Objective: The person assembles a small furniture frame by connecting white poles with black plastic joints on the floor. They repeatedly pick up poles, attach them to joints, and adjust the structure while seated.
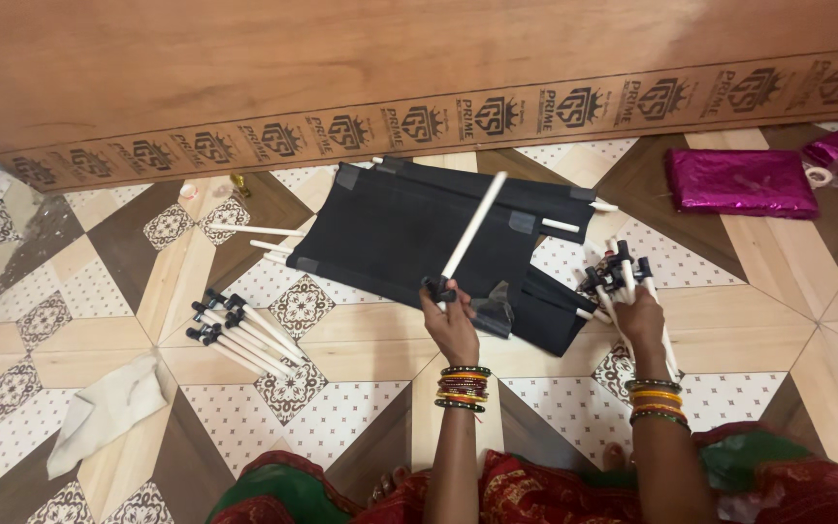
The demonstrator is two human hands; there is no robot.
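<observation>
My left hand (450,325) grips the black end cap of a white rod (473,226), which slants up and away over black fabric panels (409,228) spread on the floor. White rods run through the panels' edges and stick out at the sides. My right hand (638,315) is closed on a bundle of white rods with black connectors (617,274), beside the panels' right end. Both wrists carry coloured bangles.
A loose pile of white rods with black caps (242,335) lies on the patterned tile floor to the left. A white cloth (107,408) sits at the lower left. Shiny magenta packages (741,181) lie at the upper right. A wooden board (419,68) stands along the back.
</observation>
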